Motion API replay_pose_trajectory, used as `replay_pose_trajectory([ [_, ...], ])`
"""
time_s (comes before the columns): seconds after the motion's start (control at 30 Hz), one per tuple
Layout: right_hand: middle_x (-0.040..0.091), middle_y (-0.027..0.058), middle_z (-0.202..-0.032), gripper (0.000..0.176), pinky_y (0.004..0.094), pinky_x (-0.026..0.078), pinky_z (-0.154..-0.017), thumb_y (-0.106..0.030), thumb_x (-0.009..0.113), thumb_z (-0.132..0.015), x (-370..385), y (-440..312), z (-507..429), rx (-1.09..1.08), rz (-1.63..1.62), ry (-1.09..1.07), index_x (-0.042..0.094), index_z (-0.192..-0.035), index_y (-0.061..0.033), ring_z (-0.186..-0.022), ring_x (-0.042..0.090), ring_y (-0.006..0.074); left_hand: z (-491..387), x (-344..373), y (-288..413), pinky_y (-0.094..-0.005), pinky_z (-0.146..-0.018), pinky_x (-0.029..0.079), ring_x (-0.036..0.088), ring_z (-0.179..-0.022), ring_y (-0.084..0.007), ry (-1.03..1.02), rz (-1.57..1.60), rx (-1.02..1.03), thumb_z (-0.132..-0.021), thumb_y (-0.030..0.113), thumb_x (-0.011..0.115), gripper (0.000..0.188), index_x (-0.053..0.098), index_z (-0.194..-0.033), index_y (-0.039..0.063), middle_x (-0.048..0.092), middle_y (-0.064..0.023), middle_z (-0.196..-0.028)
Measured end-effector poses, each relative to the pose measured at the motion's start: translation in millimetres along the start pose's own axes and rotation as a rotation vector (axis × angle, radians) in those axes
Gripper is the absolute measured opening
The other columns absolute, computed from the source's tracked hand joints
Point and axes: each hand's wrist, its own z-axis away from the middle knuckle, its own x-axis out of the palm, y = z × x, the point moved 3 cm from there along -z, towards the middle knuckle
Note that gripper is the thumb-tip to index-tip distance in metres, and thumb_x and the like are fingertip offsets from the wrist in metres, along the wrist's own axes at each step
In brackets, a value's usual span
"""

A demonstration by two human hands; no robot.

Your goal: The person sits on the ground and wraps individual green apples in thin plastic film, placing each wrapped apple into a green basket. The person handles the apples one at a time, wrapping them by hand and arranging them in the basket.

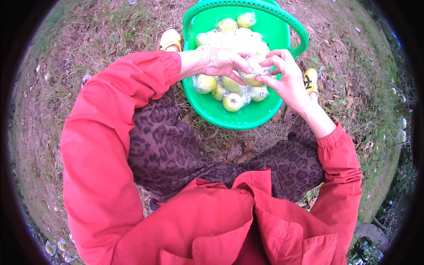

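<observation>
A green plastic basket (212, 116) with a perforated handle stands on the ground between my feet. It holds many yellow-green fruits, likely apples, several in clear plastic film, such as the fruit (232, 102) near its front. Over the basket, both hands are at one film-wrapped fruit (254, 81). My right hand (285, 76) grips its right side and lower edge between thumb and fingers. My left hand (228, 64) reaches in from the left, its fingers at the crumpled film; whether they pinch it is hard to tell.
Dry grass and brown leaves (234, 153) cover the ground around the basket. My yellow shoes (170, 39) are on either side of it. Bagged fruits (401, 135) hang or lie at the far right, and more pale ones (50, 248) are at the lower left.
</observation>
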Motion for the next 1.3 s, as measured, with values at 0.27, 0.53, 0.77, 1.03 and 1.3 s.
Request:
replay_pose_trajectory([
  [0.27,0.059,-0.0016,-0.084,0.019,0.0255,0.046,-0.075,-0.016,0.075,-0.077,9.0,28.9,2.0,0.293,-0.522,-0.045,0.060,-0.082,-0.0051,-0.079,0.056,0.0096,-1.5,1.6,-5.7,-0.0451,-0.091,0.046,0.051,-0.115,-0.0234,-0.020,0.062,-0.026,-0.086,0.021,0.058,0.052,0.040,-0.132,0.005,0.049,-0.0103,-0.127],
  [0.53,0.058,-0.0060,-0.082,0.018,0.0205,0.044,-0.066,-0.024,0.068,-0.084,3.5,58.9,8.4,0.552,-0.657,-0.045,0.059,-0.089,-0.0097,-0.074,0.054,0.0040,-5.6,-6.5,-4.6,-0.0371,-0.082,0.052,0.061,-0.093,-0.0252,0.083,-0.002,-0.085,-0.091,0.032,0.055,0.050,0.042,-0.130,0.004,0.052,-0.0141,-0.118],
  [0.77,0.058,-0.0043,-0.075,0.023,0.0195,0.042,-0.062,-0.030,0.068,-0.085,-20.6,65.7,5.1,0.455,-0.156,0.168,0.059,-0.086,-0.0084,-0.068,0.052,0.0031,-4.0,-32.6,2.8,-0.0299,-0.075,0.052,0.060,-0.080,-0.0156,0.466,-0.146,0.083,-0.092,0.026,0.053,0.029,0.056,-0.112,0.005,0.058,-0.0079,-0.097],
  [1.03,0.060,0.0053,-0.080,0.023,0.0307,0.048,-0.070,-0.021,0.070,-0.080,13.1,104.9,14.1,0.453,-0.155,0.057,0.056,-0.087,-0.0043,-0.078,0.058,0.0140,-5.2,-36.5,3.5,-0.0239,-0.060,0.052,0.060,-0.066,-0.0130,0.567,-0.165,0.104,-0.089,0.018,0.055,0.022,0.059,-0.106,0.004,0.061,-0.0061,-0.086],
  [1.3,0.058,0.0150,-0.090,0.025,0.0379,0.047,-0.076,-0.021,0.072,-0.077,41.1,102.0,7.7,0.319,0.048,0.060,0.057,-0.089,-0.0053,-0.084,0.058,0.0285,-1.4,-36.4,5.8,-0.0237,-0.059,0.052,0.059,-0.065,-0.0123,0.616,-0.165,0.099,-0.090,0.014,0.052,0.020,0.059,-0.105,0.004,0.061,-0.0055,-0.085],
])
